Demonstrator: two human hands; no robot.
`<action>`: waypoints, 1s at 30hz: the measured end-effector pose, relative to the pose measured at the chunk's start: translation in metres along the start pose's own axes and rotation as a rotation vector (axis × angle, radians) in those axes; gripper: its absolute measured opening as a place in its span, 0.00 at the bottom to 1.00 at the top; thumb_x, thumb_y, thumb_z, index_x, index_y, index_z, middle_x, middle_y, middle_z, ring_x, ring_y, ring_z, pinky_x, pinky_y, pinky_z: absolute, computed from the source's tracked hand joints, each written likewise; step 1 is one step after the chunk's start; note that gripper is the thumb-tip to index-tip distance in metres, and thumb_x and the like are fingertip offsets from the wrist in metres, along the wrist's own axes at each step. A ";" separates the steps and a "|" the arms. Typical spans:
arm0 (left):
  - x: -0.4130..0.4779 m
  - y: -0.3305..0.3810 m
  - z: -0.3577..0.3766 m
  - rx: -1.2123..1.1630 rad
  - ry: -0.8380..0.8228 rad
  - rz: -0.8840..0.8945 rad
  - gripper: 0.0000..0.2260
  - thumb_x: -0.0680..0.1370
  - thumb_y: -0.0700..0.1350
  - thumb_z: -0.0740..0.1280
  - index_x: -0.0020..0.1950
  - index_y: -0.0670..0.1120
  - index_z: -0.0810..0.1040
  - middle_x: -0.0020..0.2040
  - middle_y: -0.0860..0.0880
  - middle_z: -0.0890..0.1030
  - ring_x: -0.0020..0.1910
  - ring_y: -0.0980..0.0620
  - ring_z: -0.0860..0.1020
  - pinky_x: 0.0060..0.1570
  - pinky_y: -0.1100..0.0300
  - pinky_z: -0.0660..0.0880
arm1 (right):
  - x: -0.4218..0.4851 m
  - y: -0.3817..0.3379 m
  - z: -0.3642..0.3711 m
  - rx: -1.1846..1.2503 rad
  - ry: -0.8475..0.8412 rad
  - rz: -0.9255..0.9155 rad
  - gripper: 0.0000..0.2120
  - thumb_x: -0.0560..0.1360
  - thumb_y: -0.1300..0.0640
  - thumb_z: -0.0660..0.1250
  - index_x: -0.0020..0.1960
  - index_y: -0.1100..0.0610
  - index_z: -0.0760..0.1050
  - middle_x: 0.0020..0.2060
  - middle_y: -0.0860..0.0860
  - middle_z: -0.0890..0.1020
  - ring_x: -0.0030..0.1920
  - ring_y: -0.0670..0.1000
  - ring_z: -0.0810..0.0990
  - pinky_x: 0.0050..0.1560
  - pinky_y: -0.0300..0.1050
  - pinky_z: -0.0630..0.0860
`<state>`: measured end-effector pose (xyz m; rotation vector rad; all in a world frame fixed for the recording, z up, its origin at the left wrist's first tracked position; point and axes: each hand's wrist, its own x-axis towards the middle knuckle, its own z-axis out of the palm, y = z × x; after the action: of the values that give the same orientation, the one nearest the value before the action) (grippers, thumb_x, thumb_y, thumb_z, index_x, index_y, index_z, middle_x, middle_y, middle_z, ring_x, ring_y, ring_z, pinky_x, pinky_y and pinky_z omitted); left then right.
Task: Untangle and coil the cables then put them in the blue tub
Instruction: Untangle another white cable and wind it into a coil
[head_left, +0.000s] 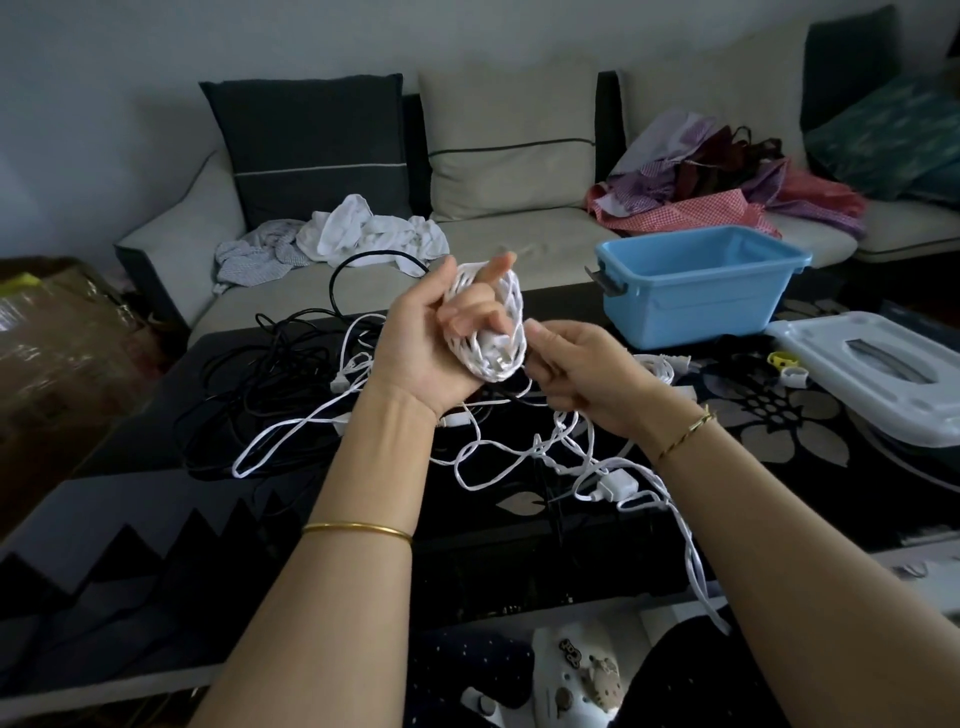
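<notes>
A dark floral table (779, 415) stands before a beige sofa (519, 244); the blue tub (691, 306) sits on it at two o'clock, with a white lid (883, 374) at three. At centre, white cable (498, 358) is wound round the left hand (431, 332)'s fingers and the right hand (582, 374) pinches its strand. Black cables (249, 384) sprawl at nine.

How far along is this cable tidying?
Early. Nothing looks finished: no cable shows in the blue tub. In hand: the left hand holds a partly wound white cable, which the right hand pinches. Left: its loose length on the table, and the tangled black cables.
</notes>
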<state>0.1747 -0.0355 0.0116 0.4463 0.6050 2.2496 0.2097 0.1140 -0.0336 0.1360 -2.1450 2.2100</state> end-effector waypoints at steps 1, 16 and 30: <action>0.001 0.001 -0.001 0.003 0.021 0.044 0.20 0.83 0.48 0.53 0.53 0.33 0.76 0.22 0.53 0.65 0.20 0.58 0.65 0.33 0.63 0.77 | -0.001 0.000 0.002 -0.065 -0.012 0.007 0.14 0.82 0.55 0.58 0.42 0.56 0.76 0.28 0.52 0.72 0.22 0.45 0.64 0.23 0.36 0.66; 0.014 0.005 -0.009 0.742 0.585 0.758 0.09 0.84 0.46 0.55 0.46 0.45 0.69 0.27 0.54 0.73 0.30 0.54 0.74 0.47 0.54 0.76 | -0.025 -0.026 0.016 -0.644 -0.332 0.055 0.12 0.75 0.62 0.68 0.58 0.58 0.75 0.40 0.52 0.77 0.34 0.50 0.78 0.37 0.43 0.77; 0.022 -0.017 -0.018 1.974 0.417 0.384 0.10 0.77 0.44 0.58 0.45 0.37 0.68 0.49 0.40 0.72 0.53 0.44 0.71 0.54 0.55 0.65 | -0.030 -0.041 -0.006 -0.724 0.010 -0.026 0.06 0.75 0.57 0.68 0.47 0.60 0.81 0.31 0.55 0.76 0.31 0.50 0.74 0.32 0.44 0.74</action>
<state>0.1614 -0.0138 -0.0094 0.9748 3.0309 1.2046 0.2437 0.1222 0.0040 0.1095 -2.7424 1.2854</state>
